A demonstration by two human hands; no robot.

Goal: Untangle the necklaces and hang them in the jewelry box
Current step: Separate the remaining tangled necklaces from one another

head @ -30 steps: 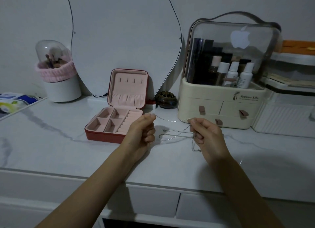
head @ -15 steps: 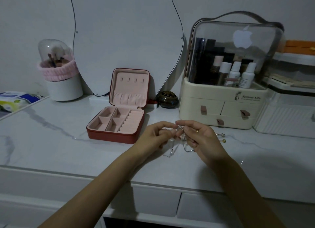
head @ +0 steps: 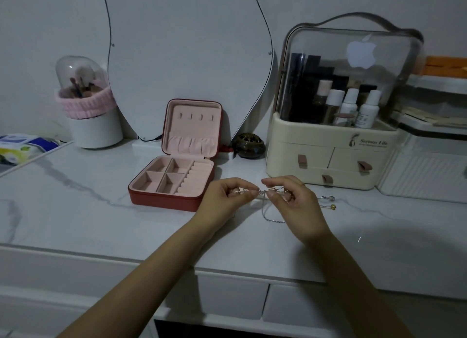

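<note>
Pinching the tangled necklaces between them just above the tabletop, the left hand and right hand are apparently working the knot loose beside the open jewelry box, its hooks waiting empty.

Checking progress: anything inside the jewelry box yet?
Nothing visible: the jewelry box compartments and lid hooks look bare. The lid's gathered pocket hides its contents. Both hands pinch the necklaces.

Thin necklaces seemingly tangled, jewelry box open
</note>
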